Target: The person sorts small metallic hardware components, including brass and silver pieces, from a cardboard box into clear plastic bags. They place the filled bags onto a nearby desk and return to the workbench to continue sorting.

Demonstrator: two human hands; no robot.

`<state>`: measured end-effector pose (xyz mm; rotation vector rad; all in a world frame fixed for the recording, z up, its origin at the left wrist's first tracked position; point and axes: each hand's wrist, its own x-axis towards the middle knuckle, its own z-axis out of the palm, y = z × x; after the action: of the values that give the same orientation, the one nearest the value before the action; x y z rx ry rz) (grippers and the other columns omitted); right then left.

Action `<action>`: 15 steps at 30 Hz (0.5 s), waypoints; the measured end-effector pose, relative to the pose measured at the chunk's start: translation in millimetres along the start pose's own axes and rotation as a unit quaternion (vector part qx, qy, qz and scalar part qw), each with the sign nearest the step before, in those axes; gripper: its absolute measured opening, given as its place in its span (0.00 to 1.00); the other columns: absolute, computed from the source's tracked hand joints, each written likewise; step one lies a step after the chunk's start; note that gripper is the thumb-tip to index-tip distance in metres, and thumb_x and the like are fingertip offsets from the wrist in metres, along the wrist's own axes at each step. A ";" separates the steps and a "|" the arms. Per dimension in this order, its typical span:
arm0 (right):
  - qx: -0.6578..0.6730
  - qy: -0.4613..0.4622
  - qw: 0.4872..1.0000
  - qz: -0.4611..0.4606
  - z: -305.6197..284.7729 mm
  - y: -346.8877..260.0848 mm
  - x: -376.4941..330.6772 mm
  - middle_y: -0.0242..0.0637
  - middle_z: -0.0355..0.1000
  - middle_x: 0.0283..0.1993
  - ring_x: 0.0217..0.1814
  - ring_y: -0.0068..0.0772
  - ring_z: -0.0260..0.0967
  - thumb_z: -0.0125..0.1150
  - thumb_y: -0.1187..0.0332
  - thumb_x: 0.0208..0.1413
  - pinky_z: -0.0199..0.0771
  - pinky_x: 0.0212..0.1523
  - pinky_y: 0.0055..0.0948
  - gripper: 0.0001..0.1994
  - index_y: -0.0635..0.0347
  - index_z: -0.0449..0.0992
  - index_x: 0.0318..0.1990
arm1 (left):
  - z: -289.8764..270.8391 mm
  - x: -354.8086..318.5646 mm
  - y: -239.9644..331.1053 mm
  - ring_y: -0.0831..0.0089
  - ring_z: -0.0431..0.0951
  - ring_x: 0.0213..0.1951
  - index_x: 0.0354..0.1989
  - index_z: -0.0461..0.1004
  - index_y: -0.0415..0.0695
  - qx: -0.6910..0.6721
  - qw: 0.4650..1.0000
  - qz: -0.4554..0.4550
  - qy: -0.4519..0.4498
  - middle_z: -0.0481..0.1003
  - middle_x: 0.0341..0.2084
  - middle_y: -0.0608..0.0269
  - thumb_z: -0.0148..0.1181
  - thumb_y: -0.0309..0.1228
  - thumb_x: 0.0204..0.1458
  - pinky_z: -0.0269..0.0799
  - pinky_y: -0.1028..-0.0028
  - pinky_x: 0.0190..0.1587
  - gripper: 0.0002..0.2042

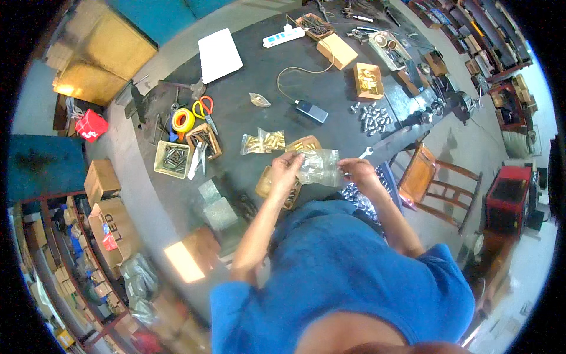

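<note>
A clear plastic bag (320, 168) is stretched between my hands over the near edge of the dark table. My left hand (286, 167) is closed on its left side, thumb and fingers pinched together. The right hand (358, 170) pinches the opposite edge. The bag looks flat; whether small pieces lie inside cannot be made out. Just beyond it, partly covered, is an open cardboard box (308, 141) with brass pieces. To its left lies another clear bag (263, 142) filled with brass pieces. Below my left hand, a small box (266, 183) is partly hidden by the forearm.
Scissors (206, 108), yellow tape (183, 120) and a tray of dark metal pins (174, 158) sit left. Right are loose silvery fittings (376, 120), a spanner (367, 153) and a blue bin of metal parts (386, 177). A wooden chair (420, 170) stands beside the table.
</note>
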<state>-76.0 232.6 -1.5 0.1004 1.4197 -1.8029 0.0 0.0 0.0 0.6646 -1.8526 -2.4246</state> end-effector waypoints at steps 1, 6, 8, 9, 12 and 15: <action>-0.001 0.003 1.000 -0.005 7.2 -2.2 -2.0 0.36 0.72 0.34 0.35 0.25 0.64 0.48 0.74 0.40 0.62 0.32 0.23 0.17 0.66 0.77 0.40 | -2.0 -1.6 5.1 0.82 0.72 0.30 0.38 0.74 0.34 -0.006 1.000 -0.001 -0.003 0.75 0.28 0.65 0.57 0.31 0.52 0.68 0.81 0.32 0.11; -0.046 -0.031 0.997 -0.050 12.9 -17.2 -5.8 0.34 0.67 0.25 0.25 0.21 0.58 0.45 0.75 0.35 0.55 0.24 0.18 0.20 0.70 0.76 0.38 | -0.6 1.0 9.3 0.81 0.72 0.29 0.37 0.74 0.34 -0.064 0.998 0.013 -0.005 0.75 0.28 0.64 0.56 0.30 0.53 0.68 0.81 0.33 0.10; -0.042 -0.036 0.998 -0.015 15.9 -17.6 -7.7 0.34 0.67 0.23 0.23 0.20 0.57 0.45 0.75 0.36 0.53 0.22 0.18 0.19 0.70 0.77 0.37 | -4.6 -1.3 9.3 0.81 0.72 0.29 0.36 0.74 0.34 -0.060 0.998 0.012 -0.003 0.75 0.28 0.65 0.56 0.29 0.53 0.68 0.81 0.33 0.10; -0.041 -0.040 0.998 0.000 18.2 -19.8 -8.0 0.34 0.67 0.23 0.22 0.19 0.56 0.45 0.75 0.36 0.52 0.21 0.17 0.19 0.70 0.77 0.37 | -5.4 -0.8 10.7 0.81 0.72 0.29 0.36 0.74 0.34 -0.059 0.998 0.015 -0.002 0.75 0.28 0.65 0.56 0.29 0.53 0.68 0.81 0.33 0.09; -0.044 -0.038 0.998 0.008 30.1 -26.8 -10.2 0.32 0.64 0.20 0.18 0.18 0.51 0.45 0.75 0.42 0.48 0.19 0.18 0.15 0.69 0.77 0.37 | -7.0 -2.0 16.2 0.81 0.72 0.30 0.36 0.74 0.34 -0.087 0.996 0.011 -0.011 0.75 0.28 0.65 0.56 0.28 0.53 0.68 0.81 0.34 0.09; -0.099 -0.042 0.994 0.003 37.7 -31.4 -10.5 0.32 0.64 0.19 0.18 0.17 0.51 0.46 0.75 0.42 0.48 0.19 0.17 0.15 0.69 0.77 0.36 | -9.7 -3.9 20.0 0.81 0.72 0.29 0.36 0.74 0.35 -0.098 0.995 0.014 -0.012 0.75 0.28 0.65 0.57 0.29 0.53 0.68 0.81 0.32 0.09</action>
<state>-73.7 207.5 41.9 -0.0731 1.5277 -1.6325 2.1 -13.8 17.7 0.5941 -1.5897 -2.5617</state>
